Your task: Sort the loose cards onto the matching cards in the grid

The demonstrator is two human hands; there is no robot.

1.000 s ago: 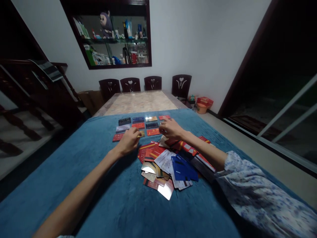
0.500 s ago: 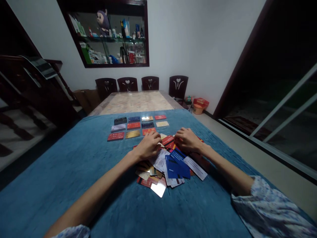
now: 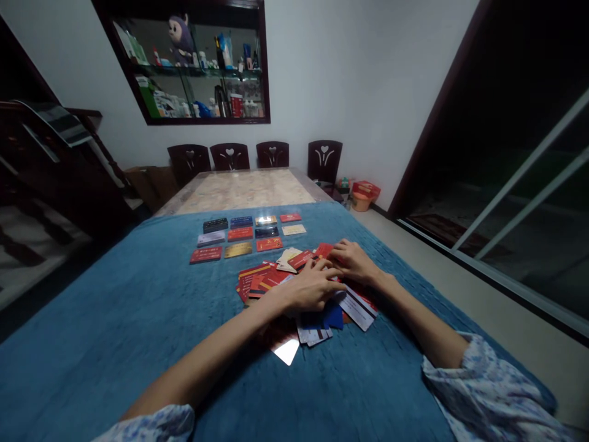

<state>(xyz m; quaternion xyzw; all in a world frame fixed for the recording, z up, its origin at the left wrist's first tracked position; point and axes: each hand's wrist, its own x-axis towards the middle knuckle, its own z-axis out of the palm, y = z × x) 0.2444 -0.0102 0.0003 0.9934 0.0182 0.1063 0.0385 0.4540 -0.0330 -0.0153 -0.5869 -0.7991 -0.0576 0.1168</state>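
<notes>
A loose heap of plastic cards lies in front of me, with red cards (image 3: 257, 279) fanned at its left and a blue card (image 3: 334, 316) near its front. My left hand (image 3: 313, 287) reaches across the heap, its fingers spread over the cards and hiding many of them. Just to the right, my right hand (image 3: 354, 261) rests at the heap's far side. Its fingers curl down by a red card (image 3: 323, 250); their tips are hidden. A white card with a dark stripe (image 3: 359, 307) sticks out below it.
Beyond the heap, cards stand in rows of small stacks, among them a gold stack (image 3: 238, 249) and a dark red stack (image 3: 205, 254). A blue cloth (image 3: 151, 294) covers the near table. Dark chairs (image 3: 230, 156) line the far end.
My left hand has moved right across the heap, uncovering red cards on the left and covering part of the blue ones. My right hand stays near the same spot. The view has shifted slightly.
</notes>
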